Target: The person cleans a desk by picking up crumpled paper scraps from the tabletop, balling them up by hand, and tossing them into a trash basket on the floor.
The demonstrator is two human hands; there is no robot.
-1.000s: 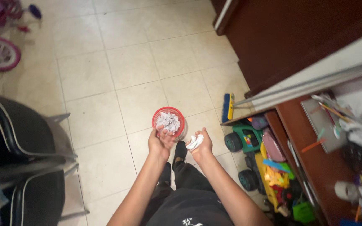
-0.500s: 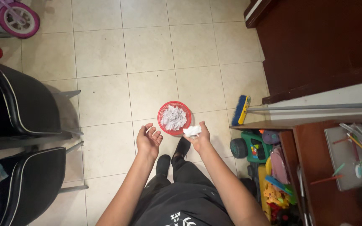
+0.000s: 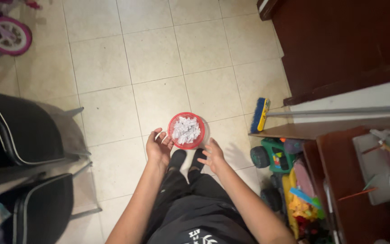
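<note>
Fingers of both hands are spread loose and hold nothing: left hand (image 3: 159,145) hangs just beside the red basket (image 3: 173,124) of crumpled white paper (image 3: 186,130) at mid-frame, right hand (image 3: 213,155) below its lower right rim. Bare tile floor (image 3: 150,54) opens above; black chairs (image 3: 19,135) crowd the left edge, a toy truck (image 3: 274,156) the right.

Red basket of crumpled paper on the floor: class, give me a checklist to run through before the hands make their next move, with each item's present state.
1. Red basket upright on the tiled floor: ok.
2. Crumpled white paper inside the basket, none spilled nearby: ok.
3. Left hand empty, palm open beside the basket: ok.
4. Right hand empty, fingers spread: ok.
5. Room left in the basket: cannot tell, paper covers it.
6. Feet clear of the basket: not ok, toes almost touch it.
</note>
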